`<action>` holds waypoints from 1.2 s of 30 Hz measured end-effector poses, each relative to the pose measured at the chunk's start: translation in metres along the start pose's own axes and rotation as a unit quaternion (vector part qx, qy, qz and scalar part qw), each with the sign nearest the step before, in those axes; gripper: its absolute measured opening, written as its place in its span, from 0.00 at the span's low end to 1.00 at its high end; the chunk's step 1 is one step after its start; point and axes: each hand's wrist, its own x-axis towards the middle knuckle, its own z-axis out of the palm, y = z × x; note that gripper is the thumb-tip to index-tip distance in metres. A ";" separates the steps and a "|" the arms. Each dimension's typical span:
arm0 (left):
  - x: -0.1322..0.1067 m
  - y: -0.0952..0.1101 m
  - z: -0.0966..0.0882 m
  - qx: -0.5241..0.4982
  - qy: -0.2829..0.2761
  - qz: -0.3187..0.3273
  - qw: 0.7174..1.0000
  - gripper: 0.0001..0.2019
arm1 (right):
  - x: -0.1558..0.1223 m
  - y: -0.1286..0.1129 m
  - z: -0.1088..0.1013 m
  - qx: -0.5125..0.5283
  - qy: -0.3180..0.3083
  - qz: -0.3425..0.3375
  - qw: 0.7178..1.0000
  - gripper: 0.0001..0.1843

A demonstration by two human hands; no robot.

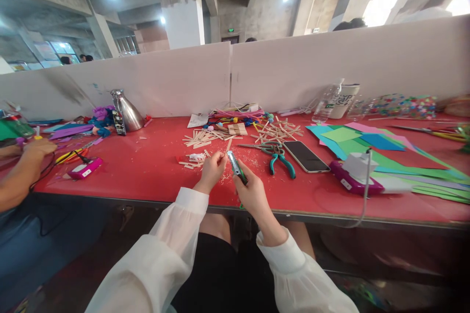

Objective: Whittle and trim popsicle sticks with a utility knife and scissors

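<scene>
My right hand (253, 193) is closed around a green utility knife (235, 165), its blade end pointing up and left. My left hand (212, 170) is pinched shut on a small pale piece, likely a bit of wooden stick, held right beside the knife tip. Both hands hover over the front of the red table (147, 166), above wood shavings. A pile of wooden craft sticks (205, 138) lies just behind my hands. Teal-handled pliers (281, 159) and scissors lie to the right of the knife.
A black phone (305, 156) lies right of the pliers. A purple glue gun (354, 181) and coloured paper sheets (382, 149) fill the right side. A metal jug (127, 110) stands at back left. Another person's hand (36, 149) and a pink device (85, 168) are at left.
</scene>
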 end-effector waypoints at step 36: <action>0.000 -0.002 -0.004 0.069 -0.027 0.007 0.997 0.11 | 0.004 0.001 -0.006 -0.151 0.003 -0.024 0.988 0.30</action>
